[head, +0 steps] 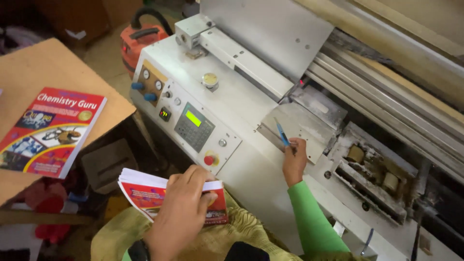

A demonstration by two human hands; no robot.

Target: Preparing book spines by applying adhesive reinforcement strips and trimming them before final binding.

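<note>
My left hand (pixel 181 212) grips a red-covered book (pixel 145 193) by its spine edge, holding it flat over my lap. My right hand (pixel 294 162), in a green sleeve, rests on the white machine's metal plate (pixel 297 123) and holds a blue pen (pixel 282 134) that points up and away. The machine's control panel (pixel 193 128), with a green display, keypad and red button, lies between my two hands.
A second red book (pixel 50 130) lies on a wooden table (pixel 53 67) at the left. An orange vacuum cleaner (pixel 140 41) stands behind the machine. Glue-stained rollers (pixel 372 176) sit in an open bay at the right, beside long metal rails (pixel 386 96).
</note>
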